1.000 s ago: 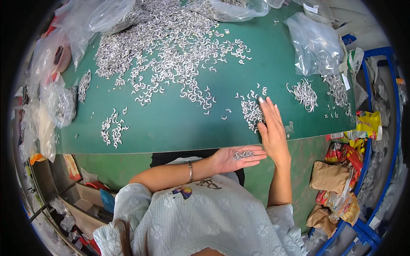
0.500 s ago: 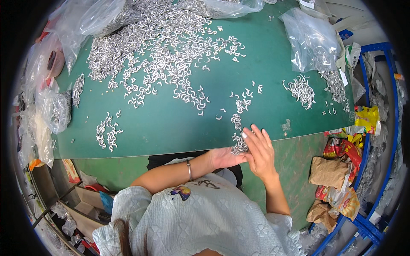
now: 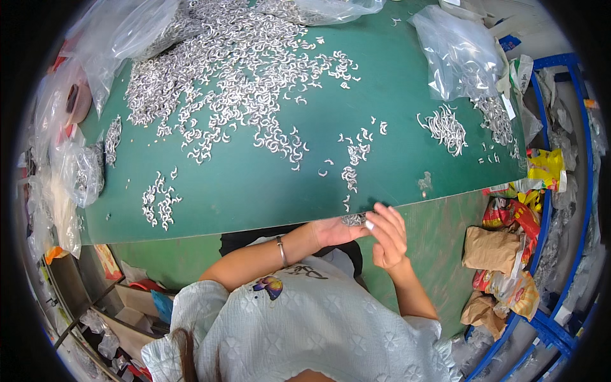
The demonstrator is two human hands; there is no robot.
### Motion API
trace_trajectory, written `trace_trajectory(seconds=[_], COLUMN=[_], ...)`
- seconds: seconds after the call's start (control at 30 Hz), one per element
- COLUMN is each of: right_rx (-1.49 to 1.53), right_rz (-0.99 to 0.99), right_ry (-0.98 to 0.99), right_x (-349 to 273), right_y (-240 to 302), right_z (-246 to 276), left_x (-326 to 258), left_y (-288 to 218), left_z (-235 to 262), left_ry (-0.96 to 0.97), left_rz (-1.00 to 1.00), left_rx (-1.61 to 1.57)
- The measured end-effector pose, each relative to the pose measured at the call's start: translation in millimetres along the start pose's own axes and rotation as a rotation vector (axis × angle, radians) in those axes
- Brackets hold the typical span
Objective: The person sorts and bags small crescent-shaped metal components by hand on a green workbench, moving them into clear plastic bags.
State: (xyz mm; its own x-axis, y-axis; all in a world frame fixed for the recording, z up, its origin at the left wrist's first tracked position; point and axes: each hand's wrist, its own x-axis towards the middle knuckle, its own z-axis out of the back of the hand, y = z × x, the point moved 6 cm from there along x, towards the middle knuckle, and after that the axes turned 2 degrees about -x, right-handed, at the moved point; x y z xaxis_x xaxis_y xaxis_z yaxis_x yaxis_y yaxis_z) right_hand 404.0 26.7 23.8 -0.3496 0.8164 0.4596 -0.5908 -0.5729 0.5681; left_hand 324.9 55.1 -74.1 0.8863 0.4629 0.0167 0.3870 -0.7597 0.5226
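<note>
At the table's front edge my left hand [image 3: 337,232] is cupped palm up, holding a small heap of silvery crescent-shaped metal pieces [image 3: 354,219]. Close on its right is my right hand [image 3: 389,237], fingers bent toward the heap and nothing visible in its grasp. Just beyond the hands, a thin trail of the same pieces [image 3: 349,178] runs away across the green table [image 3: 254,191]. A broad pile of crescents [image 3: 235,83] covers the far left and middle. A smaller cluster [image 3: 160,201] lies near the front left.
Longer curved metal pieces [image 3: 447,130] lie at the right, below a clear plastic bag [image 3: 455,54]. Filled clear bags [image 3: 83,169] line the left side. Blue shelving [image 3: 585,134] and brown paper packages [image 3: 490,248] stand off the table's right edge.
Pieces from the near end of the trail have left the tabletop and the heap now sits in my left palm. My right hand has drawn back toward me, its fingers more bent.
</note>
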Motion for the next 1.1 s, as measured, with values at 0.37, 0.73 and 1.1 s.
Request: trace_trajectory(seconds=[0.37,0.73,1.1], right_rx=[-0.075,0.039,0.062], right_rz=[-0.021,-0.043,-0.329], right_ry=[0.123,-0.348,-0.702], right_x=[15.9,-26.2,-47.1], right_y=[12.3,38.8,21.6], right_z=[-16.9,-25.3,0.2], left_x=[-1.5,-17.4,-55.5], left_y=[4.7,-17.0,3.0], left_z=[-15.8,18.9,-5.0], left_ry=[-0.095,-0.499,-0.709], left_rz=[0.119,-0.016,0.192], left_rx=[0.131,0.418,1.000])
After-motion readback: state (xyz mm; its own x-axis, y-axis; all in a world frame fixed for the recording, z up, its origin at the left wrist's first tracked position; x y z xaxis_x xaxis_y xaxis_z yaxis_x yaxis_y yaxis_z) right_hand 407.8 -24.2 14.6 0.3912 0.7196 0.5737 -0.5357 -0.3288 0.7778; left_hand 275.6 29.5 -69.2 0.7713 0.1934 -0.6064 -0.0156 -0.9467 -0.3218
